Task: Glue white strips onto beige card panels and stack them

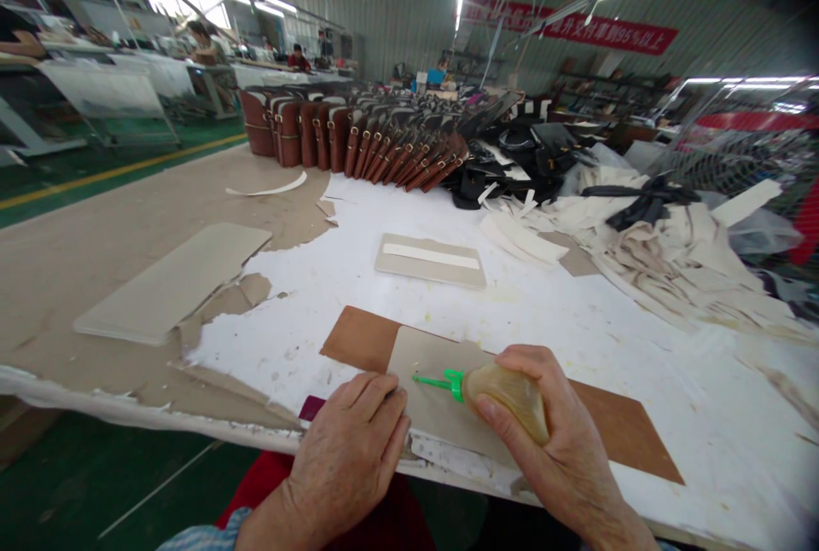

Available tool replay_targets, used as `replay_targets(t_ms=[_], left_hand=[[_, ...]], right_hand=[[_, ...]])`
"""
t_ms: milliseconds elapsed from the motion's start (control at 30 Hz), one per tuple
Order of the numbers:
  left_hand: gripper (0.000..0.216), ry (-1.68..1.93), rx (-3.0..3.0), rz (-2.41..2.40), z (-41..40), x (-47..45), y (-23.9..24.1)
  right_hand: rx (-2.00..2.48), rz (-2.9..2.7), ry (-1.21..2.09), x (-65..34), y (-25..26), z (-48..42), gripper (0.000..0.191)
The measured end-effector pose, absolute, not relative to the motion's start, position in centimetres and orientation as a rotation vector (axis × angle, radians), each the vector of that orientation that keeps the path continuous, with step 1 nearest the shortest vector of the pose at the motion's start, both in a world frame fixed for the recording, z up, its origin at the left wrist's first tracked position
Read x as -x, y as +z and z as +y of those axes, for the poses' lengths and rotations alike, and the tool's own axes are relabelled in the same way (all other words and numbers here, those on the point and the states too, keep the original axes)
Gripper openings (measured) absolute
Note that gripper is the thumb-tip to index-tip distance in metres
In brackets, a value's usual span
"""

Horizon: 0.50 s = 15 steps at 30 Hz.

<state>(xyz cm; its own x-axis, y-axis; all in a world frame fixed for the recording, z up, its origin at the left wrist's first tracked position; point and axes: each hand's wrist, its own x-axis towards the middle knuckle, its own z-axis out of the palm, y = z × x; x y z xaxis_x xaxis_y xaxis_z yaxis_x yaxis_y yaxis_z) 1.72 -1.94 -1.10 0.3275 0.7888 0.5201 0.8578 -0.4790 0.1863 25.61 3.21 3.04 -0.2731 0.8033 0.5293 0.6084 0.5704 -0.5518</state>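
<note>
My right hand is wrapped round a small soft glue bottle with amber glue and a green nozzle. The nozzle tip points left at the edge of a grey card panel. That panel lies on a brown leather piece near the table's front edge. My left hand lies flat with fingers together, pressing the left edge of the grey panel, its fingertips close to the nozzle tip.
A grey board with a white strip lies mid-table, a stack of grey boards at left. Brown leather bags stand in a row at the back, black pieces beside them. Cream offcuts pile at right. People work far behind.
</note>
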Motion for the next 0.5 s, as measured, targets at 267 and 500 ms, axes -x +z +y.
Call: replay_targets(t_ms=[267, 500], left_hand=[[0.019, -0.848, 2.475, -1.566, -2.1, -1.6, -1.2], [0.022, -0.837, 2.447, -1.542, -1.9, -1.6, -1.2]], right_hand=[[1.414, -1.548, 0.683, -26.1, 1.5, 2.6, 0.039], [1.255, -0.819, 1.031, -29.9, 1.2, 3.0, 0.047]])
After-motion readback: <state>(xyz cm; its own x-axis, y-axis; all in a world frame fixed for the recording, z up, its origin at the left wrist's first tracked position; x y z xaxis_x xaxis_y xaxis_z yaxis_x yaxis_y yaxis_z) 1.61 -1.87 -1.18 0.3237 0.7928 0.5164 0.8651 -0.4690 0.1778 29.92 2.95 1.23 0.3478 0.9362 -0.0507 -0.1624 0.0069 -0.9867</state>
